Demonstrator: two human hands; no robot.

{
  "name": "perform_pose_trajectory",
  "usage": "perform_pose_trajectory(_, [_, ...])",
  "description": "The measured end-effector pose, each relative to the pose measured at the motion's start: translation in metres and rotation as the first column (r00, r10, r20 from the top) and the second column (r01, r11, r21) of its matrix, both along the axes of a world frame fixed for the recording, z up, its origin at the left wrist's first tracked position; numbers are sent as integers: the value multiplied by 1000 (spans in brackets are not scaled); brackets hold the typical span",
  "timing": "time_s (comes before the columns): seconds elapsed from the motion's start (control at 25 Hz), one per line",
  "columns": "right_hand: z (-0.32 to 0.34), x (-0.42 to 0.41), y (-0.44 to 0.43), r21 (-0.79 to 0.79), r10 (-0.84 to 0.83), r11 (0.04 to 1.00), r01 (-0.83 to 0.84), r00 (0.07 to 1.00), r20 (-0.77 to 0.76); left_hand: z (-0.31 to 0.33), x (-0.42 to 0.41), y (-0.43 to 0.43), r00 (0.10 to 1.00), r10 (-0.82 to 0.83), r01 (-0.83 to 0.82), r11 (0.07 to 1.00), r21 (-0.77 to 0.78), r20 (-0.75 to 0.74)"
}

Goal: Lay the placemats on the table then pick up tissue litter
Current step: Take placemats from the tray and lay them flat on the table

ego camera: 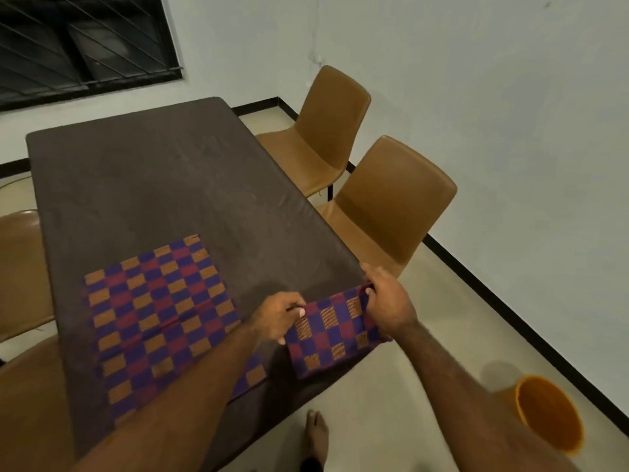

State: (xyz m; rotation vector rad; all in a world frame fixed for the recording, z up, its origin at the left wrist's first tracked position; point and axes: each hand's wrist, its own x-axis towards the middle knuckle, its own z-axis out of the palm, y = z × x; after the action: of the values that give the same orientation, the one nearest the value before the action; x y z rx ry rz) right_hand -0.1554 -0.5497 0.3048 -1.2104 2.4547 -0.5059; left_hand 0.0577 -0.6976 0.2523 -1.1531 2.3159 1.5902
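Where I find the hands on my feed: the left hand (282, 315) and the right hand (388, 301) work at the near right corner of the table (153, 172), one on each side of a folded placemat (333, 338).
Left hand: thumb and curled fingers pinch the cloth's left edge, and I see the thumbnail lying on top. It sits just beside the laid placemat (156, 308).
Right hand: fingers curled round the cloth's far right corner, back of the hand toward me, fingertips hidden.
Folded placemat: purple, maroon and orange check, held between the two hands over the table's right edge, its near part hanging past the edge above the floor. I cannot tell whether it rests on the tabletop or is lifted off it.
Laid placemat: same check, opened flat on the near left part of the tabletop. The left forearm crosses its near right corner.
Table: long, with a dark brown cover, running away from me toward a dark window (85, 42).
Chairs: the far right chair (326, 131) and the near right chair (391, 206), both tan, stand along the right side, the nearer one just behind the right hand. A left chair (20, 267) is cut off by the frame.
Bin: an orange bin (548, 417), round and open-topped, stands on the floor right of the right forearm, well apart from the table.
Foot: a bare foot (316, 434) on the pale floor below the folded cloth.
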Motion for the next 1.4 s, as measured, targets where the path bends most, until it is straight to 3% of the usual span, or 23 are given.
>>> perform_pose_trajectory(0.2, [-45,-36,-52,52,148,987,-151,988,49,-28,-16,-24,973,210,-201,975,-100,93])
perform_pose_trajectory(0.32, [-69,-45,-66,52,228,972,-228,974,18,-41,-15,-29,960,234,-187,946,-266,157])
perform_pose_trajectory(0.48, [-91,-43,-65,46,289,956,-289,957,17,-46,-11,-21,954,202,-128,943,-309,222])
perform_pose_trajectory(0.56, [-96,-34,-60,32,330,943,-331,943,31,-45,-10,-9,966,102,-4,923,-384,237])
perform_pose_trajectory(0.68, [-102,-4,-48,71,473,874,-480,876,92,-48,-5,8,921,-137,323,793,-517,365])
perform_pose_trajectory(0.8, [-115,33,-39,105,515,836,-539,835,194,-47,1,4,884,-123,363,789,-496,452])
perform_pose_trajectory(0.92, [-118,64,-43,107,479,854,-510,849,222,-46,0,-10,905,-156,369,750,-549,395])
perform_pose_trajectory(1.12, [-114,99,-50,155,343,926,-345,939,39,-52,-4,-25,932,-147,319,765,-560,330])
perform_pose_trajectory(1.24, [-104,89,-54,28,245,968,-249,963,109,-56,-7,-28,972,-94,196,832,-520,216])
perform_pose_trajectory(1.32, [-94,77,-55,-48,266,964,-262,951,157,-58,-7,-30,993,7,53,860,-507,117])
perform_pose_trajectory(1.4, [-81,62,-59,-106,331,942,-318,931,155,-57,-9,-35,989,134,-101,919,-381,61])
